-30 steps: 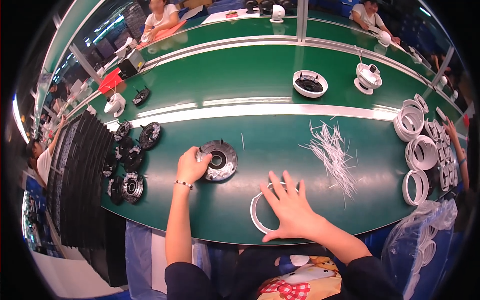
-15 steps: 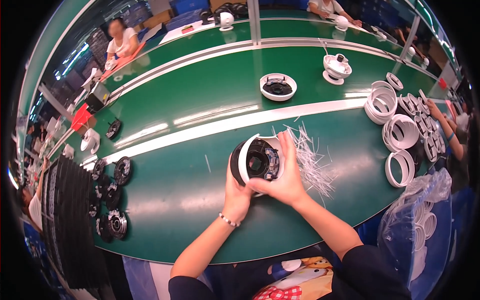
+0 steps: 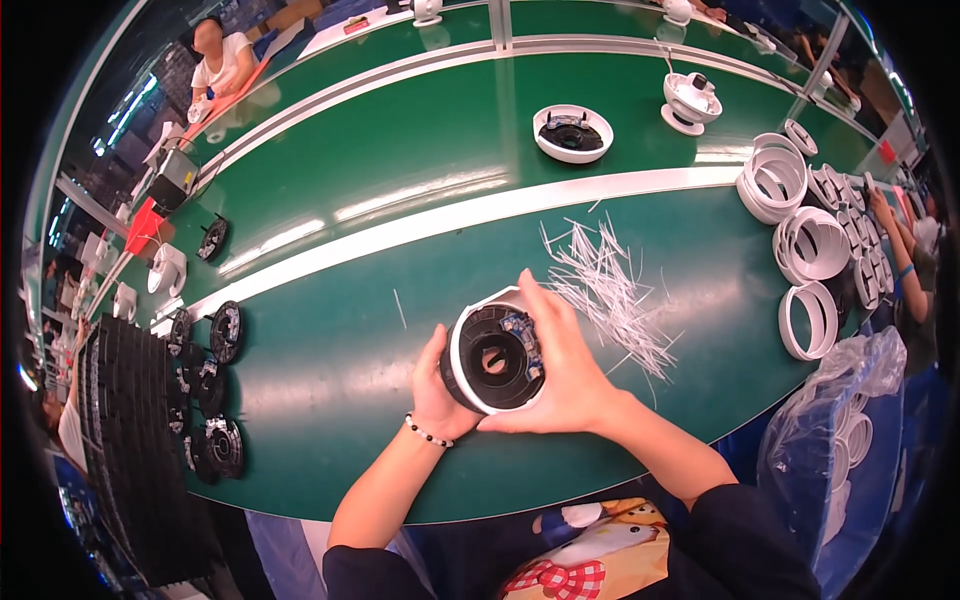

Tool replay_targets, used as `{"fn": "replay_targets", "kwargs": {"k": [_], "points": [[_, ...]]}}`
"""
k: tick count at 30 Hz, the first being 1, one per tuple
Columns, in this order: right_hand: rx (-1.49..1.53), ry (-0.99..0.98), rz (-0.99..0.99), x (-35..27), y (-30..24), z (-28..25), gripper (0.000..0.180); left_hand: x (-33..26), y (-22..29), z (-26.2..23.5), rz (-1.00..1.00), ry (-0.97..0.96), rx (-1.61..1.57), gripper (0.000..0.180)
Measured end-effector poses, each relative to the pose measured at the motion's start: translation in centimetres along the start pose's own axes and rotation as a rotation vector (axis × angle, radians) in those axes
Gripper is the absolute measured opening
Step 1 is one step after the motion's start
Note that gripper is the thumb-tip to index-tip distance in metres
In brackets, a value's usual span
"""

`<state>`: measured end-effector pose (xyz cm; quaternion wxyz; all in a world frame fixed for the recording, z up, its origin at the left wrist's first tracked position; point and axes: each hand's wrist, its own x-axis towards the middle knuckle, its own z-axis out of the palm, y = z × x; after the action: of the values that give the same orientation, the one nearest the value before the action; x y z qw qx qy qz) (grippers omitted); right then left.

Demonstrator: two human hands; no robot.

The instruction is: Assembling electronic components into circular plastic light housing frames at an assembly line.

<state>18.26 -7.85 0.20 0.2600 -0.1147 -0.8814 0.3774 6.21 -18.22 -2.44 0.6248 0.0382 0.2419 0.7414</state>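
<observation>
White plastic and black meet in the head view, the only one here: a white ring [image 3: 458,350] sits around a round black part [image 3: 478,352], held up in front of the person, over the near side of the green worktop [image 3: 320,400]. The left hand [image 3: 437,392] cups the pair from the left and underneath, and the right hand [image 3: 575,375] grasps the other side, its fingers [image 3: 537,300] along the upper right edge and its thumb under the lower rim. The open face, with a small circuit board [image 3: 521,335], is turned upward toward the wearer.

A second ago the black part was in the left hand and a white ring lay on the worktop under the right; now the two are gripped as one piece. Whether the ring is fully seated cannot be told.

Of the containers, a white bowl-like shell [image 3: 566,154] beyond the pale strip holds a black insert [image 3: 571,137]. At the lower right, a clear plastic bag [image 3: 795,410] lines a blue bin [image 3: 885,500], with white rings [image 3: 856,440] inside. On the left stand stacked black trays [image 3: 125,430]; their contents cannot be made out.
</observation>
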Motion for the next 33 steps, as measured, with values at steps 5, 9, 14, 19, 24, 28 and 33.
{"fn": "replay_targets", "kwargs": {"k": [5,9,14,19,24,28,33], "points": [[0.127,0.011,0.075,-0.1,-0.8,-0.3,0.120,-0.4,-0.5,0.7,0.030,-0.027,-0.054,0.051],[0.018,0.002,-0.027,0.0,-1.5,0.2,0.119,-0.6,0.2,0.8,0.002,-0.081,-0.057,0.057],[0.198,0.029,-0.015,0.6,-0.6,0.0,0.118,0.5,0.7,-0.1,0.013,-0.056,-0.097,0.052],[-0.129,0.043,-0.045,0.3,-3.2,0.6,0.113,-0.6,0.3,1.6,0.062,-0.007,-0.052,0.048],[-0.136,0.044,-0.085,-0.4,-1.8,1.2,0.114,-0.7,-0.3,0.1,-0.022,-0.004,0.029,0.077],[-0.164,-0.040,-0.160,-0.1,-2.1,0.2,0.114,-1.1,0.2,-1.0,-0.072,-0.113,0.061,0.083],[-0.233,-0.012,-0.151,0.4,-2.0,1.0,0.108,-0.7,0.1,-1.7,0.000,-0.080,0.058,0.058]]}}
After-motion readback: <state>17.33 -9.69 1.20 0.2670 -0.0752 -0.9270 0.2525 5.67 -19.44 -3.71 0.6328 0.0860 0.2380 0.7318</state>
